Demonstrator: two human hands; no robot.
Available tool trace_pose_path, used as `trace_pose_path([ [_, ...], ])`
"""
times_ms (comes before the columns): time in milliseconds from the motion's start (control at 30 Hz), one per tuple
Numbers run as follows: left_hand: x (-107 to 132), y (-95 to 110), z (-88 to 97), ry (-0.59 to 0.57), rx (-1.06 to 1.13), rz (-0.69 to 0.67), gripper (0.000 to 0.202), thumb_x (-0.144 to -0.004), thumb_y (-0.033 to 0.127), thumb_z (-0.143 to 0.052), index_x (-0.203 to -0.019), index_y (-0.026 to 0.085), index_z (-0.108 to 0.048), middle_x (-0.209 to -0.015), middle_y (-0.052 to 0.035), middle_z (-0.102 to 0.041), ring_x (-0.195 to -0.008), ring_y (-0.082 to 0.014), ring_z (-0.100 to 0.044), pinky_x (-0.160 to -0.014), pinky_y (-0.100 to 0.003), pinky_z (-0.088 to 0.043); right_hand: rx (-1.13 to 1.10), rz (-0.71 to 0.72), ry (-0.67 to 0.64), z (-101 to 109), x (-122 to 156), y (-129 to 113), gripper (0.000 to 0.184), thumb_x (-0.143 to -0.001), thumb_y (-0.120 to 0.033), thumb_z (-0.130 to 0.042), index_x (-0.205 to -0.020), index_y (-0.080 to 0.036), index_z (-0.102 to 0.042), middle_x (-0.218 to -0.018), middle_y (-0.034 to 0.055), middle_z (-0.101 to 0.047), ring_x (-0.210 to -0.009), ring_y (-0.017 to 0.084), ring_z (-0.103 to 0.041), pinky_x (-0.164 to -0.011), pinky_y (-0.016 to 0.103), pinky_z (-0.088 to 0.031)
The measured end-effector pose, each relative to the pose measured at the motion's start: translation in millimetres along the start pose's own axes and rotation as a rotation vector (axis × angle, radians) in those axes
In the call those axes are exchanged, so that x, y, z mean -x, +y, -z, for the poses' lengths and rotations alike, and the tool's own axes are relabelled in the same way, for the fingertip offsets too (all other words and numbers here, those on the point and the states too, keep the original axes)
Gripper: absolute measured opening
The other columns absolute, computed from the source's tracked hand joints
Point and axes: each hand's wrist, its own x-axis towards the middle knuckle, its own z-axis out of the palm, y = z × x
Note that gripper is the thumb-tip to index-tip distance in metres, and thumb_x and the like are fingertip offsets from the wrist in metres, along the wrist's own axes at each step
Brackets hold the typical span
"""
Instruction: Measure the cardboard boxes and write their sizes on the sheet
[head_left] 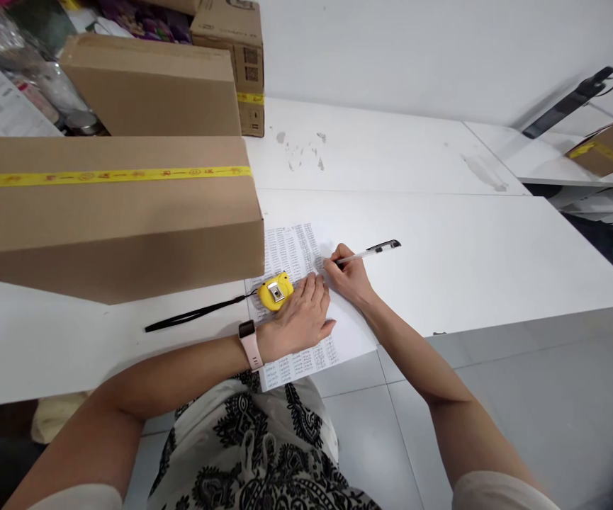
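Note:
My right hand point(349, 275) grips a pen point(375, 250) with a clear barrel and black end, its tip side down at the paper. Under both hands lies a white sheet of paper point(353, 329) with columns of small writing; its lower corner hangs over the table edge. My left hand point(302, 315) rests flat on the sheet, fingers stretched out. Beside those fingers sits a yellow tape measure point(275, 291) with a metal clip, and its black wrist strap point(194, 314) trails left over the table. The pen's writing tip is hidden by my fingers.
A large cardboard box point(125, 212) with yellow tape stands left of the paper, partly over it. Behind it are another box point(152, 78) and a taller carton point(250, 71). The white table point(460, 248) extends right; a dark long object point(566, 103) leans at the wall.

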Motion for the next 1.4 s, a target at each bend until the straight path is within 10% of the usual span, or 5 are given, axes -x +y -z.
trace_pose_path([
  [1400, 0.0, -0.2, 0.0, -0.026, 0.010, 0.014, 0.072, -0.102, 0.049, -0.044, -0.146, -0.008, -0.043, -0.153, -0.0315, -0.045, -0.145, -0.0390, -0.042, -0.120, -0.047, -0.031, 0.020, -0.001, -0.004, 3.2, -1.9, 3.4, 0.023, -0.079, -0.027, -0.062, -0.067, -0.024, -0.042, -0.056, -0.0065, -0.039, -0.054, 0.011, -0.036, -0.052, 0.028, -0.029],
])
